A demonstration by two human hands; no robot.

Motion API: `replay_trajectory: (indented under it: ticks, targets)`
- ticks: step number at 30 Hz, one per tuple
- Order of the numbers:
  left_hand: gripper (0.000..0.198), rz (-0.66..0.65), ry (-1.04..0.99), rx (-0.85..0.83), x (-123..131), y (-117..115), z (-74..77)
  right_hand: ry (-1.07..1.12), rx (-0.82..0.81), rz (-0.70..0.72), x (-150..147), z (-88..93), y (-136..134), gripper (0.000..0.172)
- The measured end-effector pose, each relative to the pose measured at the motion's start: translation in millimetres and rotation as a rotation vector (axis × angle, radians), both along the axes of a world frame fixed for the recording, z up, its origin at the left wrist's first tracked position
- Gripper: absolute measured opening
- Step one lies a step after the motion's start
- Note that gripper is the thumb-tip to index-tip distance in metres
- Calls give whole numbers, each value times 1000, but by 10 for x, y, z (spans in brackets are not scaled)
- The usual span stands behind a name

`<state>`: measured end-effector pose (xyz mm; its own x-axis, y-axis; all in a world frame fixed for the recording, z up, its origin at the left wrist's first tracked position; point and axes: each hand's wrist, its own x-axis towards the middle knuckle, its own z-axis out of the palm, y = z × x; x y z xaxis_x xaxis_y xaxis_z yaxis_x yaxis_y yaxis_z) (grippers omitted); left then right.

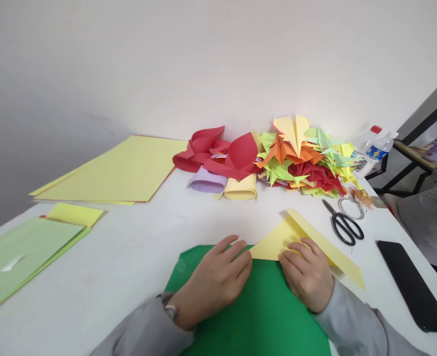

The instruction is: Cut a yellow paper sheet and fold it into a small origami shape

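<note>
A partly folded sheet of yellow paper (274, 243) lies over the far edge of a green sheet (255, 316). Its left end comes to a point, and a long folded flap stands up along its right side. My left hand (220, 274) pinches the pointed end, fingers curled and thumb hidden. Over the paper's middle, close to the raised flap, my right hand (307, 277) has its fingers bent and gripping the near edge. Both palms hide part of the green sheet.
Folded paper planes (296, 158) are heaped against the wall beside red paper rolls (240, 153). Scissors (342, 222), a tape roll (351, 208) and a black phone (413, 284) lie right. Large yellow sheets (129, 168) and pale green sheets (29, 252) lie left. Bottles (379, 148) stand behind.
</note>
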<state>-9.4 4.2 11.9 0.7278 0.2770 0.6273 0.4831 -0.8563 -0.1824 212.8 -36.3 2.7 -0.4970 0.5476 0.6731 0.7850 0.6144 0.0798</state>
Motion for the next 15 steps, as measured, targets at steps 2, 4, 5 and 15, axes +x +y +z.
replay_trajectory:
  ticks: [2,4,5,15]
  targets:
    - [24,23,17,6,-33,35,12,-2,12,-19,26,4,14,16]
    - [24,42,23,13,-55,60,21,0,20,-28,48,5,25,16]
    - [23,45,19,16,-60,66,26,2,20,-30,53,4,28,16]
    - [19,-89,28,-38,130,-126,22,-4,-24,86,-84,-15,-47,16]
